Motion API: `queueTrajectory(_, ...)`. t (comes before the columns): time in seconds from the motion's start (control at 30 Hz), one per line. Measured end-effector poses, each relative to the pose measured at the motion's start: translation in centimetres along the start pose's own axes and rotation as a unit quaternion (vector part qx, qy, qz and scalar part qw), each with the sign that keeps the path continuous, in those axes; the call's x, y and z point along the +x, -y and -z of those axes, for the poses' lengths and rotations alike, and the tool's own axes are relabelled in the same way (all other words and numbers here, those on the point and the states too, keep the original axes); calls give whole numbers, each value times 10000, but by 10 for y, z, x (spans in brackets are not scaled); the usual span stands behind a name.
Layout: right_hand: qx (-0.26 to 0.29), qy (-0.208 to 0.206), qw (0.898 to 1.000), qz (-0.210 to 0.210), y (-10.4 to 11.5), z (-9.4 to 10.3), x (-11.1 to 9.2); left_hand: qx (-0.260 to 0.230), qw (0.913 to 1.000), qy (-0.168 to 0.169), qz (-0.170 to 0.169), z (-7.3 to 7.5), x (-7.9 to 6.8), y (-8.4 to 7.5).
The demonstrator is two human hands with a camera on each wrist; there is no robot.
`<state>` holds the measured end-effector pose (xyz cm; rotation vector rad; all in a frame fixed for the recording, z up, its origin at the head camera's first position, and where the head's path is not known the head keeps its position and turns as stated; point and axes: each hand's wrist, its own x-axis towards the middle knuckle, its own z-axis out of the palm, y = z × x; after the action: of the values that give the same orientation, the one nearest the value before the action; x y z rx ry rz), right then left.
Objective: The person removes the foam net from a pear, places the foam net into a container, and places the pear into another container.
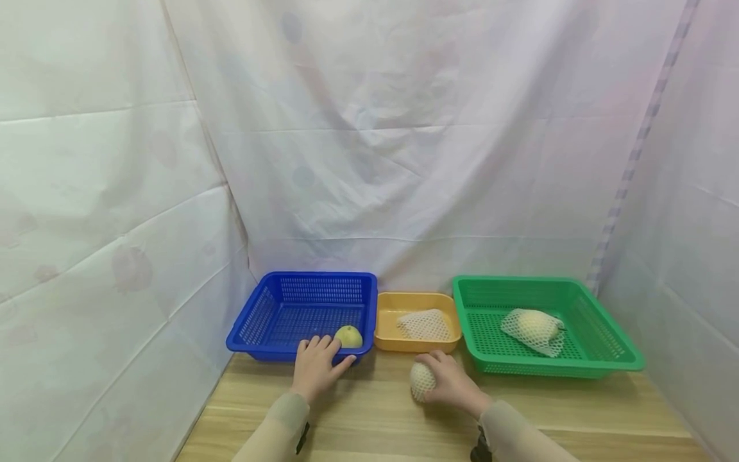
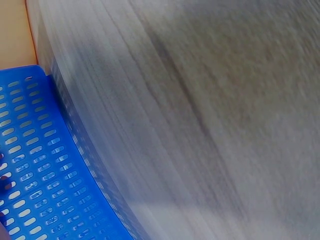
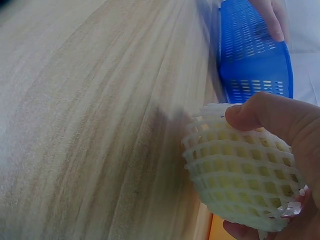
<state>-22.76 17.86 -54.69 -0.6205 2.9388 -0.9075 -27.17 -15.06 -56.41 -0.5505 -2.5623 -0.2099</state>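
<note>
My right hand [image 1: 450, 384] grips a round pale-yellow fruit in a white foam net [image 1: 423, 382] just above or on the table in front of the orange tray; from the head view I cannot tell which. In the right wrist view the thumb [image 3: 265, 112] lies across the top of the netted fruit [image 3: 240, 167]. My left hand [image 1: 316, 367] rests over the front rim of the blue basket [image 1: 317, 276], fingers fairly straight. Beside its fingertips, inside that basket, sits a bare yellow-green fruit [image 1: 349, 337].
An orange tray [image 1: 417, 299] between the baskets holds a flat foam net [image 1: 424, 325]. To the right, a green basket [image 1: 554, 369] contains another netted fruit [image 1: 534, 330]. White cloth [image 1: 369, 160] hangs behind and at both sides of the wooden table [image 1: 381, 423].
</note>
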Motion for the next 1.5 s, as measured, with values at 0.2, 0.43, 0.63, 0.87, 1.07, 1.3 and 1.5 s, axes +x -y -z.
queueTrajectory(0.2,-1,20,10000,-77,-1,-2,-1,-35,10000,62,11,3,0,-1)
queueTrajectory(0.43,0,-93,9998,-169,-2,-5,0,-42,9999,117,61,3,0,-1)
queueTrajectory(0.63,-51,-65,9996,-275,-3,-2,1,-35,9999,118,46,3,1,-1)
queueTrajectory(0.87,-145,45,9995,-262,-4,7,0,42,9999,125,7,4,1,-1)
queueTrajectory(1.07,-119,130,9995,-269,-6,12,-1,62,9999,116,8,5,2,-1)
queueTrajectory(1.3,122,156,9992,-345,-9,10,-1,91,9999,103,-24,5,2,0)
queueTrajectory(1.5,246,114,9987,-429,-9,7,-1,152,9993,338,-7,6,3,-1)
